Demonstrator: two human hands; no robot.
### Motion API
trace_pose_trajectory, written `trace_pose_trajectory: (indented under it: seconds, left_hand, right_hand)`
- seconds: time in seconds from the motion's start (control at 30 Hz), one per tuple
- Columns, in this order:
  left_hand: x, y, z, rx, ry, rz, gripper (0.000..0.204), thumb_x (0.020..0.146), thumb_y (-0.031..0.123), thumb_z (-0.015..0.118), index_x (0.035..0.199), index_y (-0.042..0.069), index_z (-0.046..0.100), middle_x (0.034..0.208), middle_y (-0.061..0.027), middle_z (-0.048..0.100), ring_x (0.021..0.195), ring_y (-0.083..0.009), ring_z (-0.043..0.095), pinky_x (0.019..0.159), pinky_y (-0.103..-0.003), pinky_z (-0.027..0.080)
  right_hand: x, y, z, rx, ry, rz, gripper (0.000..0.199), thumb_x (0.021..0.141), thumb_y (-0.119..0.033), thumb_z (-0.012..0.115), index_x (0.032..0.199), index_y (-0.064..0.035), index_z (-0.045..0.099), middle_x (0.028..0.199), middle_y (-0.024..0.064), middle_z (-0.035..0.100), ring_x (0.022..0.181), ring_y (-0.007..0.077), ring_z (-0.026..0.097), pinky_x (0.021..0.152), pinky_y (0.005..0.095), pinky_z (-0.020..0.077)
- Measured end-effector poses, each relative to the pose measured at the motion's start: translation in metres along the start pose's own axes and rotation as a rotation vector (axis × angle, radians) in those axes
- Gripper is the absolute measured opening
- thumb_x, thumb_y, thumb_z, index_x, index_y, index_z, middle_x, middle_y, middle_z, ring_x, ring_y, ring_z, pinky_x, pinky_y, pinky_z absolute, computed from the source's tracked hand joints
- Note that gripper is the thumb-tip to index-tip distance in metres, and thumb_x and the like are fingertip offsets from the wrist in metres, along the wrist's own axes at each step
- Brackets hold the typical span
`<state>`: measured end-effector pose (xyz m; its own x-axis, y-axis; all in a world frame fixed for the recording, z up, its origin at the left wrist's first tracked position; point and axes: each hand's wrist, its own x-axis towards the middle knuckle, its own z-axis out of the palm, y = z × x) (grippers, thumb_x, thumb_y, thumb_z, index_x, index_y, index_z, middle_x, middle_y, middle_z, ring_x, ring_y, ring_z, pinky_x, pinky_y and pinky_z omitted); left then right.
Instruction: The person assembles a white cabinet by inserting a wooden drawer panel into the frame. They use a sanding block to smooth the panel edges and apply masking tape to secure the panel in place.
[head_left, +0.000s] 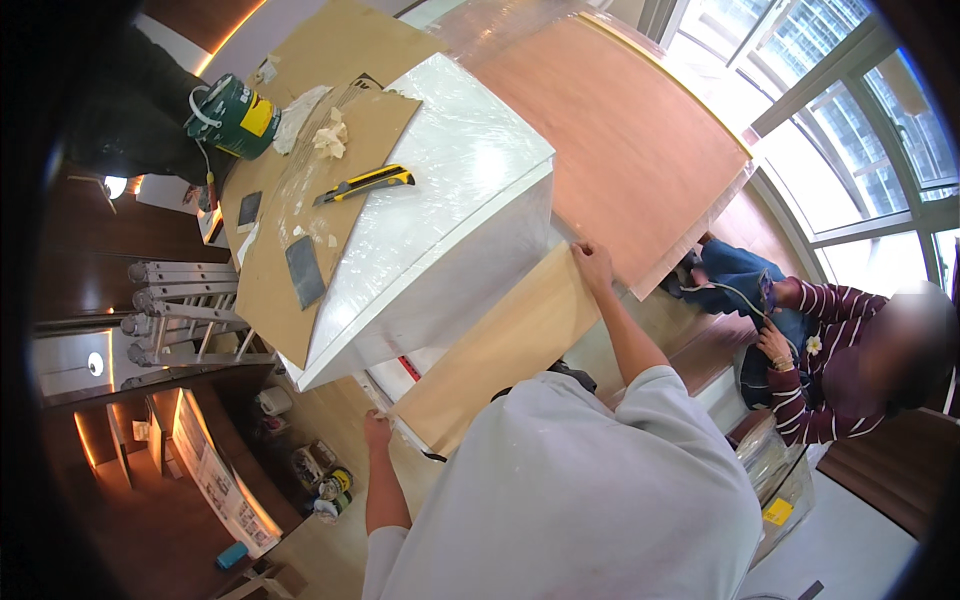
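Note:
A long light wood panel (500,350) stretches across in front of me, beside the open side of a white, film-wrapped cabinet (460,130). My right hand (592,265) is closed over the panel's far right end, its fingers on the top edge. At the near left end, my left hand (378,425) is curled closed against the panel's pale edge; its fingertips are partly hidden. Something red (409,368) shows in the gap between panel and cabinet. On top of the cabinet a yellow and black utility knife (365,185) lies partly over a cardboard sheet (300,220).
A green bucket (235,118), crumpled paper (331,135) and dark flat pads (304,272) sit on the cardboard. An aluminium ladder (190,305) stands left. Beyond the cabinet is a pinkish board (620,130). A person in a striped top (840,340) sits at right, hands on a cord.

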<state>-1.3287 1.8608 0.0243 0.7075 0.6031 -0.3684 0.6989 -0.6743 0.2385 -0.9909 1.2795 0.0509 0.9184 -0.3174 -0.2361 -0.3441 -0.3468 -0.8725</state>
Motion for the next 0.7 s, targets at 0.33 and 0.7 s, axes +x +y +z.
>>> trace_pose_trajectory:
  seconds: [0.33, 0.7]
  left_hand:
    - [-0.033, 0.097, -0.009, 0.131, 0.186, 0.037, 0.047, 0.08, 0.008, 0.063, 0.126, -0.001, 0.056, 0.125, -0.0268, 0.057, 0.113, -0.043, 0.058, 0.094, -0.05, 0.049]
    - [-0.062, 0.127, 0.017, -0.005, 0.228, 0.187, 0.044, 0.086, 0.008, 0.058, 0.128, -0.004, 0.055, 0.138, -0.0256, 0.052, 0.132, -0.0455, 0.044, 0.112, -0.05, 0.036]
  right_hand:
    - [0.018, -0.003, 0.004, 0.017, -0.093, -0.06, 0.021, 0.086, -0.018, 0.072, 0.098, -0.0007, 0.076, 0.086, 0.0092, 0.074, 0.076, 0.0148, 0.066, 0.073, 0.0309, 0.0527]
    - [0.045, 0.038, 0.02, -0.092, -0.151, -0.143, 0.021, 0.087, -0.014, 0.066, 0.101, -0.0004, 0.074, 0.091, 0.0125, 0.074, 0.081, 0.0204, 0.067, 0.08, 0.0367, 0.0528]
